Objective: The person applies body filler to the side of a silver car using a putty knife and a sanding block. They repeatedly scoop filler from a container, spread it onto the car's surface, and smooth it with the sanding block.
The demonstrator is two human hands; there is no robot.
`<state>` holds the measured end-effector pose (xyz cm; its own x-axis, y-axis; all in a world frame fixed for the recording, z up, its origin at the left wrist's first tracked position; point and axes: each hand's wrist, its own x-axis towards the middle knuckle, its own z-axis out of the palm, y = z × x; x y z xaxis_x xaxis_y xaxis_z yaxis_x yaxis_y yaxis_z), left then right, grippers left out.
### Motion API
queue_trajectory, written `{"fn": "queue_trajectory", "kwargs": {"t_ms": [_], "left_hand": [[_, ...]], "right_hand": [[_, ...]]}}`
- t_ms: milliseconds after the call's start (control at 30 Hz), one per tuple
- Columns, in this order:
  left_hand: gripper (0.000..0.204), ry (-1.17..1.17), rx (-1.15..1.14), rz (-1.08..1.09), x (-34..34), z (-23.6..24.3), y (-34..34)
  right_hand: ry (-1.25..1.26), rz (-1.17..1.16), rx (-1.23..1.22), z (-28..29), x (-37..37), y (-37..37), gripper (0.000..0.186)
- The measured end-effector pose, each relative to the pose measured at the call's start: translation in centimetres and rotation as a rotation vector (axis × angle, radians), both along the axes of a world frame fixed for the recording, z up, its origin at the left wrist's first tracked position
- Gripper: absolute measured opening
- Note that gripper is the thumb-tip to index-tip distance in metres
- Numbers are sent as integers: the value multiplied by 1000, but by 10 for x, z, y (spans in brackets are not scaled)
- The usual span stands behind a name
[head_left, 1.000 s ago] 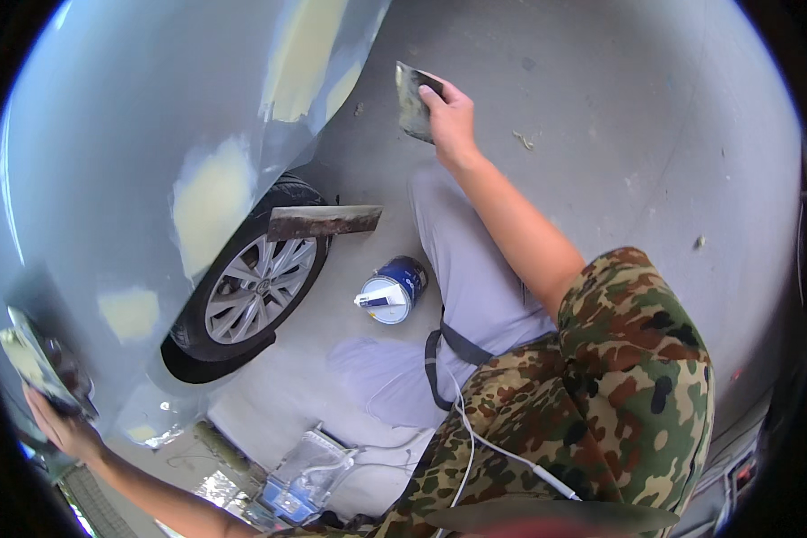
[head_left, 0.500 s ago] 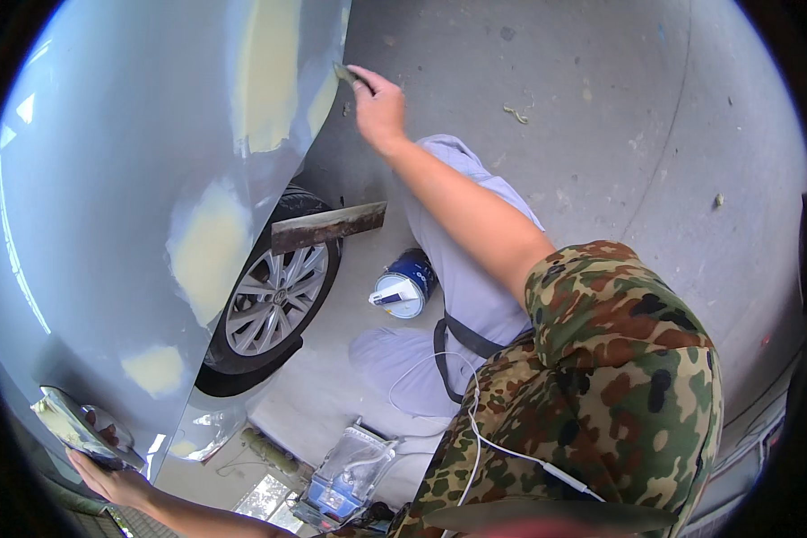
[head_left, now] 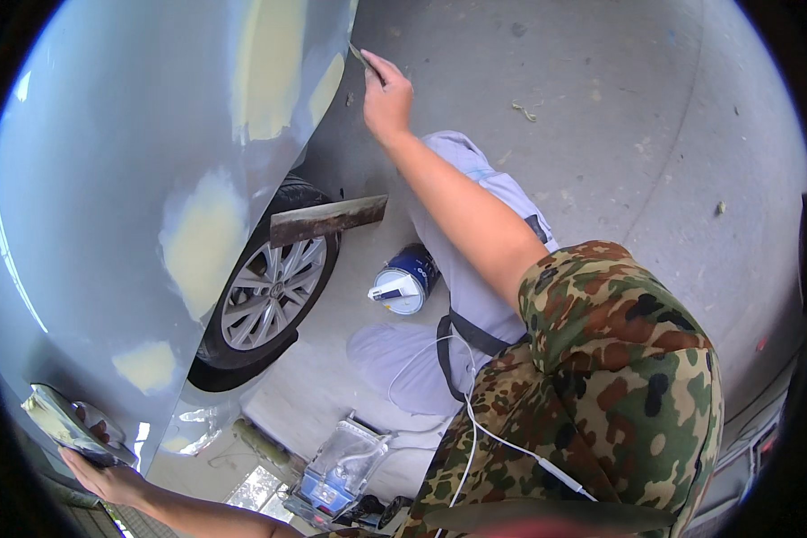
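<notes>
**Filler work on a silver car panel**

The right hand reaches up to the edge of the silver car body, its fingers pinched around a thin spreader blade whose tip meets the panel beside a pale yellow filler patch. The left hand sits low at the panel's bottom corner, palm up, fingers curled under a flat board smeared with filler. A wide scraper rests on top of the wheel. A blue can stands on the concrete floor just beside the person's knee.
</notes>
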<state>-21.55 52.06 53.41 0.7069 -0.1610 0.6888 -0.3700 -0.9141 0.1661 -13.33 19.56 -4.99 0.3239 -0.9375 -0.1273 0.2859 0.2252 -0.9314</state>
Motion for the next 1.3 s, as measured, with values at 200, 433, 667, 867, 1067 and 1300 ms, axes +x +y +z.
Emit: {"fn": "queue_trajectory", "kwargs": {"t_ms": [200,433,667,867,1067,1300], "left_hand": [[53,-111,100,65,-8,-5,-11],[48,-61,115,55,-4,2,5],[57,-9,221,-28,7,18,23],[51,-3,197,-29,12,9,17],[48,-71,-2,64,1,-16,-11],[56,-110,59,47,-3,-20,-28]], "right_hand": [[-68,53,-30,1,9,9,27],[-93,83,-114,25,-15,37,27],[-95,88,-158,51,-35,72,26],[-108,90,-144,64,-45,93,39],[-128,157,-80,62,-69,87,32],[-7,-62,-108,-10,3,-12,25]]}}
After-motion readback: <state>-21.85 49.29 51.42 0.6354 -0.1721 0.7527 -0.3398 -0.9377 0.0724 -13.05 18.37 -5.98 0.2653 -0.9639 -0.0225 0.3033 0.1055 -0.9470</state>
